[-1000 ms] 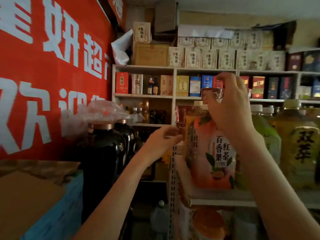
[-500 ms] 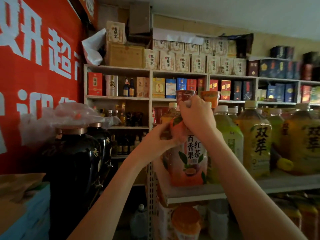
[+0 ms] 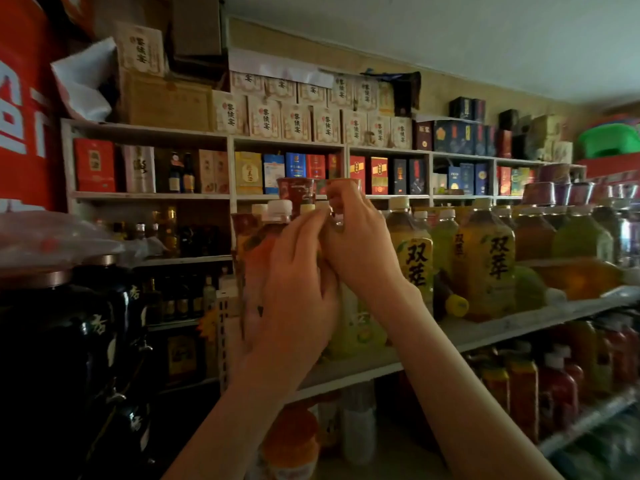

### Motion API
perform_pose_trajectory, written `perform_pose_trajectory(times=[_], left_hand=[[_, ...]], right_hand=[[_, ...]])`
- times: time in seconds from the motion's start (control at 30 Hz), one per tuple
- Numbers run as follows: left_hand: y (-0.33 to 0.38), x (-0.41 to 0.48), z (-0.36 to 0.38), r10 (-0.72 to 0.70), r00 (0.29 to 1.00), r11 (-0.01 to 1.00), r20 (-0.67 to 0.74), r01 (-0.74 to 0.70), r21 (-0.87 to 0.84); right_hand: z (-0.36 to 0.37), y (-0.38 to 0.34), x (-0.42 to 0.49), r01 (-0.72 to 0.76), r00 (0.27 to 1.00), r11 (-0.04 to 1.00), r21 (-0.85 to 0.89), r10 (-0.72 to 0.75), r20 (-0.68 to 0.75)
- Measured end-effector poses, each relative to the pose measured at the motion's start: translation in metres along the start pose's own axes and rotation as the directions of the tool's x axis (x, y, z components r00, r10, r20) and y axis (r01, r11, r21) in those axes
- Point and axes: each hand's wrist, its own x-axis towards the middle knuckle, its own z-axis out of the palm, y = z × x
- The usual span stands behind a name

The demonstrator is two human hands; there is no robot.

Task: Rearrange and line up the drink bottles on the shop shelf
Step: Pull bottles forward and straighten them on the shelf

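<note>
An orange-red tea bottle [image 3: 258, 251] with a white cap stands at the left end of the white shelf [image 3: 485, 332]. My left hand [image 3: 294, 282] is wrapped over its body. Right beside it stands a pale green bottle [image 3: 358, 329]. My right hand [image 3: 360, 247] is curled round its neck, hiding the cap, and the two hands touch. Further right, yellow-labelled tea bottles [image 3: 417, 261] stand in rows. One dark bottle with a yellow cap [image 3: 455, 304] lies on its side between them.
Dark ceramic jars [image 3: 69, 341] under plastic wrap stand close on the left. Boxed goods fill the back wall shelves [image 3: 287, 143]. Red and brown cups [image 3: 296, 190] sit behind the bottle tops. A lower shelf holds red bottles [image 3: 554, 382].
The view has swung right. My left hand has risen from the shelf's edge onto the orange-red bottle's body. My right hand has shifted off that bottle's top to the neighbouring bottle's neck.
</note>
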Motion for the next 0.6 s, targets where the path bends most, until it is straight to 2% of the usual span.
perform_pose_trajectory(times=[0.07,0.17,0.27,0.37,0.43,0.5,0.6], left_hand=[[0.011,-0.004,0.021,0.002,0.999,0.999,0.053,0.0,-0.032],[0.021,-0.009,0.057,0.023,0.99,1.0,0.139,-0.025,0.011],[0.028,-0.02,0.094,0.037,0.987,0.998,0.154,-0.043,0.04],[0.035,-0.038,0.141,-0.008,0.993,0.995,0.118,-0.003,0.097],[0.036,-0.047,0.17,-0.036,0.992,0.986,0.121,0.016,0.167],[0.037,-0.053,0.194,-0.01,0.994,0.954,0.11,-0.023,0.299],[0.035,-0.055,0.209,0.057,0.996,0.883,0.073,-0.084,0.462]], right_hand=[[-0.02,0.019,0.0,0.002,1.0,0.998,-0.064,-0.002,-0.008],[-0.055,0.061,-0.002,-0.022,1.0,0.984,-0.177,0.02,-0.016],[-0.092,0.114,-0.008,-0.117,0.992,0.962,-0.248,0.125,0.018],[-0.115,0.166,-0.018,-0.224,0.93,0.921,-0.32,0.3,0.214],[-0.117,0.193,-0.03,-0.199,0.863,0.889,-0.413,0.359,0.356],[-0.114,0.213,-0.041,-0.152,0.816,0.883,-0.445,0.366,0.447],[-0.107,0.229,-0.052,-0.071,0.849,0.916,-0.396,0.264,0.457]])
